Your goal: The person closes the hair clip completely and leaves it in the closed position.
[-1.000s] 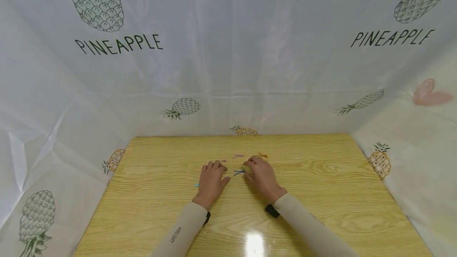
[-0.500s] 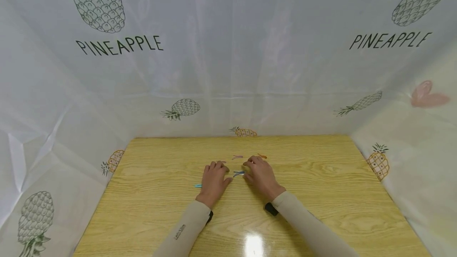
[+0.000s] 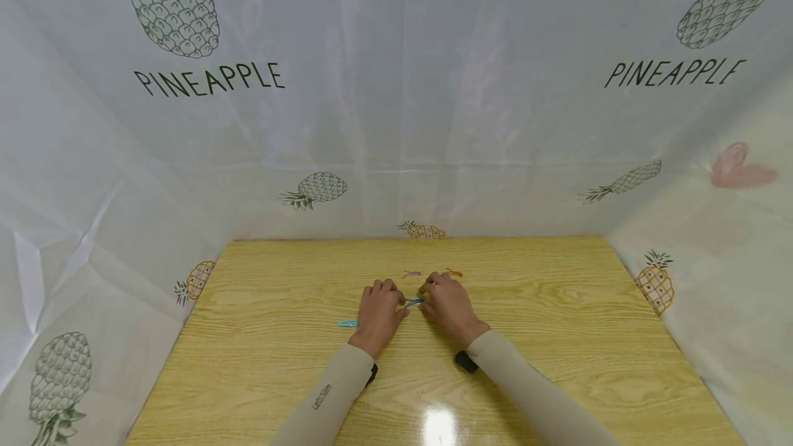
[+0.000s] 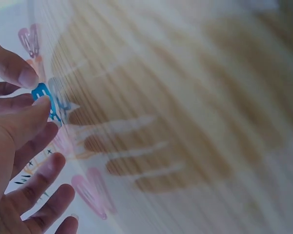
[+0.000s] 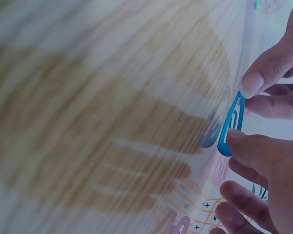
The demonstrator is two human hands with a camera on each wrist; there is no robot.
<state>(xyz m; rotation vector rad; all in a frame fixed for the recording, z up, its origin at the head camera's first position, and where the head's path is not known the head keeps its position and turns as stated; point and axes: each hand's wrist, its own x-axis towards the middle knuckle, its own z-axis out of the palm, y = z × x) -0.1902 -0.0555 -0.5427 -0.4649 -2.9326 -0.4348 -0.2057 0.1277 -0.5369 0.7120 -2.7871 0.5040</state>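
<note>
We find the blue clip (image 3: 414, 303) near the middle of the bench (image 3: 557, 336), strung between the two hands. At its 9 o'clock our left hand (image 3: 379, 310) has a narrow grip, thumb and finger pinching the tapered end; at 3 o'clock our right hand (image 3: 447, 305) pinches the broad end, thumb on its face. For this handling we judge it best to let the left pinch anchor the clip while the right thumb presses lightly, so the thin frame bends evenly without twisting. We would keep low over the bench, since so small a thing could spring away.

Around it lie a turquoise clip (image 3: 347, 323) between 8 and 9 o'clock, a pale pink clip (image 3: 411, 273) at 12 and an orange clip (image 3: 455, 272) at 2.

Our right forefinger is hidden behind the broad end in the right-wrist view, and we cannot tell whether the inner tongue sits flat. The left thumb covers the taper in the left-wrist view. There the shiny surface doubles shapes, so we cannot match the pink clip at 7 o'clock (image 4: 84, 194) to the head view, whose lower edge cuts off both sleeves (image 3: 322, 391).
</note>
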